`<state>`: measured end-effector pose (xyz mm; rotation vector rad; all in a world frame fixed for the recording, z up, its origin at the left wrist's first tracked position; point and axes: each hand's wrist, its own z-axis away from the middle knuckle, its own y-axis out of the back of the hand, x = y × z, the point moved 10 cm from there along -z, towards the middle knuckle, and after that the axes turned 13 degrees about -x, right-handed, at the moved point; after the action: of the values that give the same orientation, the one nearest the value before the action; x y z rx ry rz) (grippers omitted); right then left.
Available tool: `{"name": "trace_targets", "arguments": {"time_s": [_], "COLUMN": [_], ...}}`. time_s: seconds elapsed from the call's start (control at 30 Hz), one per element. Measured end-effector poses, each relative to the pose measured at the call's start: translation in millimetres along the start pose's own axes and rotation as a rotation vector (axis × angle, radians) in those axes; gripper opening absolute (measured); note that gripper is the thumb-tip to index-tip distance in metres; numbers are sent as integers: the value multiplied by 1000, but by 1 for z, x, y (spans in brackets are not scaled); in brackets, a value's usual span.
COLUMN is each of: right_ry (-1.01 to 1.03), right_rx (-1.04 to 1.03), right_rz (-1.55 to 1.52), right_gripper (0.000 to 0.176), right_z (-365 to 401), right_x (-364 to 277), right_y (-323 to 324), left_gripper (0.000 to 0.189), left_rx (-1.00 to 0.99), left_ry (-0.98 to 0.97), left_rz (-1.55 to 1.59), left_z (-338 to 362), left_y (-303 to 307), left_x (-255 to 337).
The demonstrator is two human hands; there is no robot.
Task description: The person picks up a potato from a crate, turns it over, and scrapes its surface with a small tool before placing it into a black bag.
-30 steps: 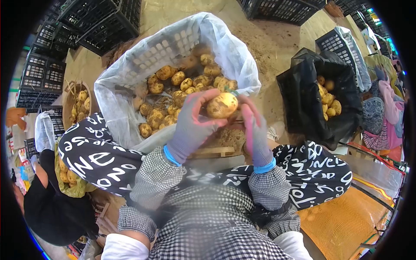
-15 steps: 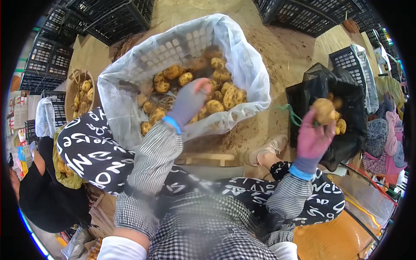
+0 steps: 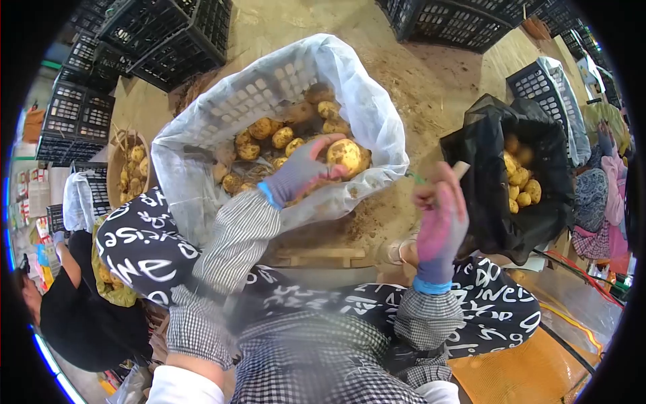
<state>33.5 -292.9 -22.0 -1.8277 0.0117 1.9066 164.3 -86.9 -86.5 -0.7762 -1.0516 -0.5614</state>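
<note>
My left hand [image 3: 301, 170], in a grey and pink glove with bare fingertips, is closed around a potato [image 3: 344, 156] over the white-lined crate [image 3: 397, 138]. Several soil-marked potatoes [image 3: 263, 128] lie inside that crate. Between the two crates is my right hand [image 3: 441, 232], gloved the same way, its fingers bent together. A short, flat, pale piece like a handle [image 3: 461, 169] sticks out by its fingertips; the rest is hidden. A bit of green string [image 3: 417, 178] shows beside these fingers. Several potatoes [image 3: 519, 178] rest in the black-lined crate [image 3: 486, 145] at the right.
Black plastic crates [image 3: 178, 44] are stacked at the upper left, with others [image 3: 457, 23] at the top right. A round basket of potatoes [image 3: 134, 165] stands left of the white-lined crate. At far left is a person in black [image 3: 87, 303]. Loose soil covers the floor [image 3: 431, 87].
My right hand has let go of a potato at the black-lined crate and moved left. My left hand, empty before, has moved right and taken hold of a potato.
</note>
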Motion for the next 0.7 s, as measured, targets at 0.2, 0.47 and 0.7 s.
{"name": "trace_targets", "arguments": {"time_s": [0.2, 0.47, 0.7], "right_ry": [-246, -211, -268], "right_rx": [-409, -461, -521], "right_rz": [-152, -182, -79], "right_gripper": [63, 63, 64], "right_z": [25, 38, 41], "right_x": [43, 44, 48], "right_y": [-100, -100, -110], "left_gripper": [85, 83, 62], "left_rx": [-122, -131, -102], "left_ry": [-63, -85, -159], "left_rz": [110, 194, 178], "left_z": [69, 90, 98], "left_y": [-56, -69, -60], "left_x": [51, 43, 40]}}
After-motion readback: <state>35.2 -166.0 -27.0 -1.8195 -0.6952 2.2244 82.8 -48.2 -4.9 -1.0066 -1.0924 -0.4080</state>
